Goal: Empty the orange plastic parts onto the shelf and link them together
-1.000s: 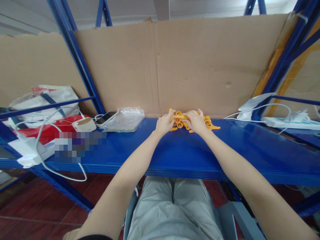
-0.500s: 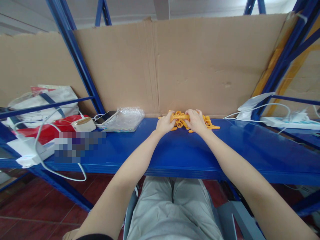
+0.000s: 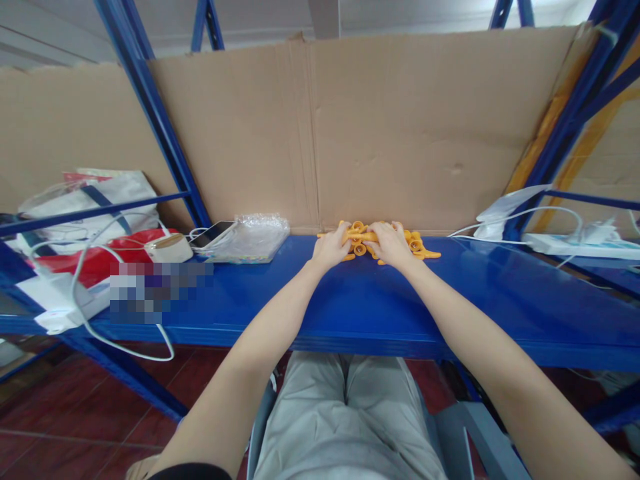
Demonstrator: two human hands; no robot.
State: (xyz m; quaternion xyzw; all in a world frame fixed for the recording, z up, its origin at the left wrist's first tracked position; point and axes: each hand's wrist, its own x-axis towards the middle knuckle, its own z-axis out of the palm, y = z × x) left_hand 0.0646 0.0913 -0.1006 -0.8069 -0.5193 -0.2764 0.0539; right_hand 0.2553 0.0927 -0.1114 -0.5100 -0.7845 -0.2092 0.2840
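Note:
A heap of several small orange plastic pieces (image 3: 419, 248) lies at the back of the blue shelf (image 3: 360, 307), against the cardboard wall. My left hand (image 3: 330, 247) and my right hand (image 3: 391, 244) both rest on the heap, fingers curled. Between them they grip one orange piece (image 3: 363, 236), held level just above the heap, each hand closed on one end of it. Both forearms stretch straight out over the shelf from my lap.
A brown cardboard sheet (image 3: 400, 133) backs the shelf. At left lie a clear plastic bag (image 3: 253, 238), a phone (image 3: 213, 235), a tape roll (image 3: 169, 248), white cables and red and white packets. At right sit a white power strip (image 3: 575, 244) and cables. Blue rack posts (image 3: 150, 113) stand at both sides.
Both hands have drawn slightly closer together on the orange piece and its angle has shifted a little. The arms and the heap stay where they were.

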